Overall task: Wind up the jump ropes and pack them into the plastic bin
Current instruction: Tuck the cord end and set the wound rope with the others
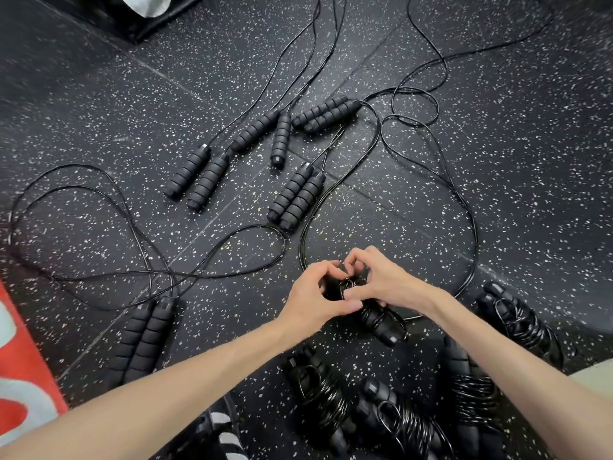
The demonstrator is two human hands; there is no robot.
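Both hands meet over one black jump rope (pixel 381 322) on the speckled floor. My left hand (pixel 315 295) grips the pair of ribbed handles near their top. My right hand (pixel 374 277) pinches the thin cord where it is wrapped round those handles. The loose cord (pixel 472 227) of this rope runs in a big loop to the right and back. Several wound ropes lie near me: one (pixel 320 398) at bottom centre, another (pixel 406 423) beside it, a third (pixel 471 393) further right. No plastic bin is in view.
Several unwound ropes lie ahead, handle pairs at the centre (pixel 297 197), left of centre (pixel 199 177), back (pixel 326 114) and near left (pixel 146 340), cords trailing across the floor. A red mat (pixel 23 376) is at the left edge. A shoe (pixel 219 433) shows at the bottom.
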